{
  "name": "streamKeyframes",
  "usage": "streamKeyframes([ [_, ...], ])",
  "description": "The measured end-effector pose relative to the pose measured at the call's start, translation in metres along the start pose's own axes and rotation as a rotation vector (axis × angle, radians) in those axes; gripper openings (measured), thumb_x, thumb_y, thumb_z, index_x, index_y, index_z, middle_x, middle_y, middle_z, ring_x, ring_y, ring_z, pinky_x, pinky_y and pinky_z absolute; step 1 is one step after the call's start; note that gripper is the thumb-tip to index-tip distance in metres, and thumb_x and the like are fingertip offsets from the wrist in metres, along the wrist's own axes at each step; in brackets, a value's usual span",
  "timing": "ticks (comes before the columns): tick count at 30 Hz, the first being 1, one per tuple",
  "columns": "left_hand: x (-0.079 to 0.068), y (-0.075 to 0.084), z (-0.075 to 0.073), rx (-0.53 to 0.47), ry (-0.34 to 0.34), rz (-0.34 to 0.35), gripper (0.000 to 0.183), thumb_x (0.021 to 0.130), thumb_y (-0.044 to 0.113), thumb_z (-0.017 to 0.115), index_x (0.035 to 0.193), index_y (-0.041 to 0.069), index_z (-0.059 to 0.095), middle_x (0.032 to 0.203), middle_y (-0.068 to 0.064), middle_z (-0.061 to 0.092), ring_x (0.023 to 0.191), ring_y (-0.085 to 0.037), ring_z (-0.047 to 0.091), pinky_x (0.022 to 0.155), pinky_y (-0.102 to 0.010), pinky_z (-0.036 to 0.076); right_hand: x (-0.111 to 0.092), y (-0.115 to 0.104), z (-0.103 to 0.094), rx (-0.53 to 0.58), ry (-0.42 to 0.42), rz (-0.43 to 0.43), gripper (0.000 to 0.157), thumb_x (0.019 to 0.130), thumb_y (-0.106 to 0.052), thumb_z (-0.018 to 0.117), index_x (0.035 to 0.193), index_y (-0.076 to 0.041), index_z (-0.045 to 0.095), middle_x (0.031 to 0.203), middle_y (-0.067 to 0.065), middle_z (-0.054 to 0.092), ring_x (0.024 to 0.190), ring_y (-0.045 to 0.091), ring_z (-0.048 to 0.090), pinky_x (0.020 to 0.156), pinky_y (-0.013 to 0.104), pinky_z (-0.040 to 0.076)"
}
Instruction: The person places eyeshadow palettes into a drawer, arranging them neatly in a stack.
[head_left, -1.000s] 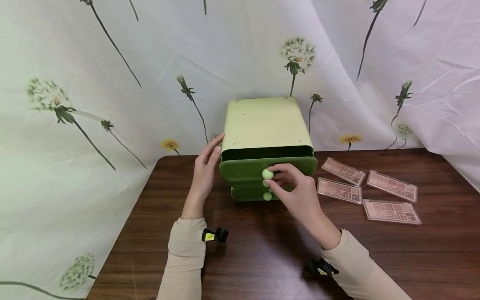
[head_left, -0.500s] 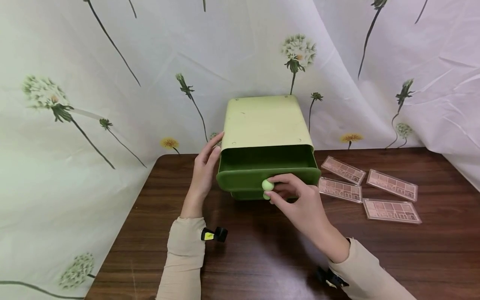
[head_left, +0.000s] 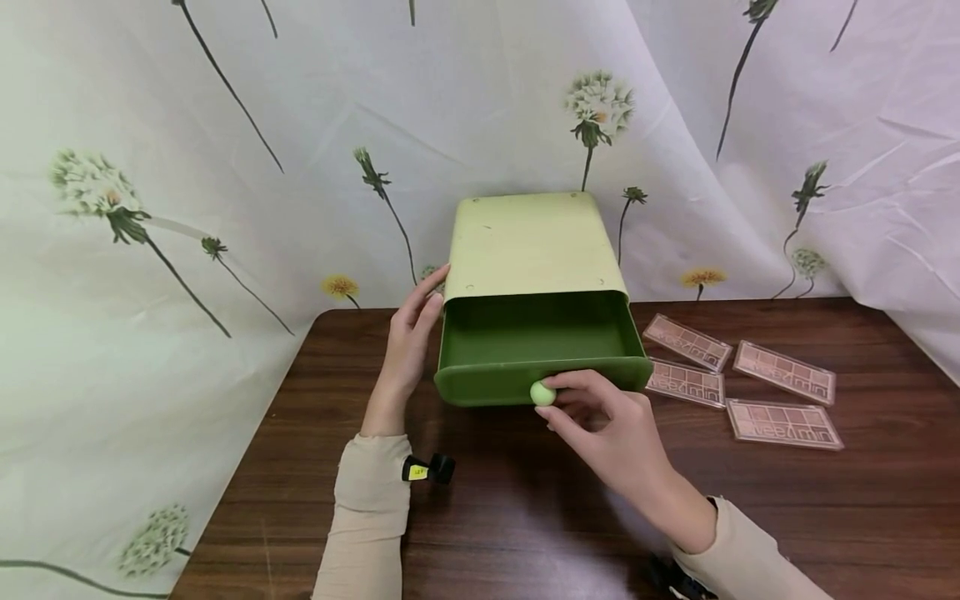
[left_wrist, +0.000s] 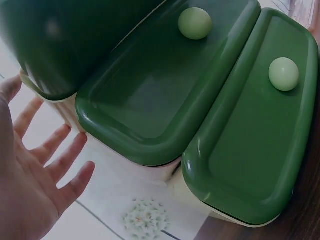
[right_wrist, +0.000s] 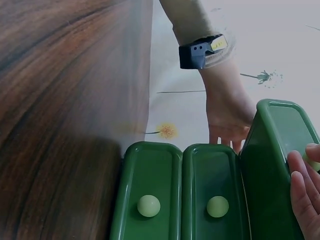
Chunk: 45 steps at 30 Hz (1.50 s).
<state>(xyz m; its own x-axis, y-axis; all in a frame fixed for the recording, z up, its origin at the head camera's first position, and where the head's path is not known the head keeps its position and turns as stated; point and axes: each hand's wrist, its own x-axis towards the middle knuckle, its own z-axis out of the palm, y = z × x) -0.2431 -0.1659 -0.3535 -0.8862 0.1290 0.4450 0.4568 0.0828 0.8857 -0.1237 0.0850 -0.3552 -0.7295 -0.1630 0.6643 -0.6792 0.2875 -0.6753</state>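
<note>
A small green drawer cabinet (head_left: 534, 242) with a pale yellow-green shell stands against the back curtain. Its top drawer (head_left: 540, 337) is pulled far out, and its bare green inside shows. My right hand (head_left: 611, 425) pinches the round light-green knob (head_left: 543, 393) on that drawer's front between thumb and fingers. Against the cabinet's left side rests my left hand (head_left: 408, 342), fingers fairly straight. In the left wrist view the middle drawer (left_wrist: 150, 90) and the bottom drawer (left_wrist: 255, 125) are pushed in, each with its own round knob.
Several flat clear-lidded makeup palettes (head_left: 783, 423) lie on the dark wooden table (head_left: 480, 525) to the right of the cabinet. A white curtain (head_left: 480, 108) printed with dandelions hangs behind. Each wrist carries a small black camera (head_left: 438, 468).
The top drawer has slid toward me from slightly ajar to far out, with my right hand drawing back on its knob. My left hand has stayed at the cabinet's side.
</note>
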Motion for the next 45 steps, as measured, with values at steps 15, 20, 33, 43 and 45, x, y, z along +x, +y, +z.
streamKeyframes([
  [15,0.000,0.002,0.001,0.005,0.003,-0.016,0.044,0.105,0.021,0.044,0.148,0.015,0.049,0.153,0.002,0.042,0.137,-0.018,0.038,0.111,-0.046,0.029,-0.013,0.007,0.003,0.015,0.004,-0.066,0.036,0.076,0.008,0.080,0.105,-0.010,0.070,0.091,0.002,0.074,0.080,0.009,0.070,0.062,0.020,0.054],
  [20,-0.003,0.014,0.002,0.014,0.005,-0.040,0.045,0.105,0.017,0.044,0.148,0.007,0.047,0.154,-0.006,0.040,0.140,-0.021,0.035,0.112,-0.046,0.029,-0.014,0.006,0.004,0.024,0.006,-0.063,0.036,0.075,0.009,0.080,0.105,-0.009,0.071,0.092,0.001,0.074,0.082,0.009,0.070,0.064,0.020,0.055],
  [33,0.000,-0.003,0.000,-0.016,-0.001,0.022,0.042,0.106,0.025,0.046,0.147,0.018,0.051,0.149,0.007,0.046,0.124,-0.017,0.048,0.107,-0.044,0.033,-0.025,0.003,-0.021,0.108,-0.207,-0.025,0.051,0.083,0.007,0.075,0.130,-0.008,0.061,0.107,0.001,0.070,0.085,0.011,0.068,0.076,0.025,0.054],
  [43,0.001,-0.004,0.000,-0.038,-0.010,0.030,0.042,0.106,0.024,0.046,0.147,0.017,0.050,0.147,0.006,0.048,0.109,-0.019,0.054,0.102,-0.041,0.038,-0.047,0.014,-0.060,-0.006,-0.195,0.036,0.049,0.079,0.011,0.076,0.123,-0.006,0.065,0.109,0.001,0.071,0.090,0.012,0.067,0.081,0.022,0.052],
  [45,0.001,-0.004,0.000,-0.038,-0.014,0.030,0.042,0.106,0.024,0.045,0.147,0.016,0.050,0.147,0.006,0.048,0.110,-0.019,0.054,0.102,-0.042,0.038,-0.051,0.016,-0.069,-0.048,-0.169,0.064,0.045,0.078,0.012,0.076,0.118,-0.005,0.067,0.105,0.001,0.071,0.091,0.011,0.067,0.082,0.020,0.051],
])
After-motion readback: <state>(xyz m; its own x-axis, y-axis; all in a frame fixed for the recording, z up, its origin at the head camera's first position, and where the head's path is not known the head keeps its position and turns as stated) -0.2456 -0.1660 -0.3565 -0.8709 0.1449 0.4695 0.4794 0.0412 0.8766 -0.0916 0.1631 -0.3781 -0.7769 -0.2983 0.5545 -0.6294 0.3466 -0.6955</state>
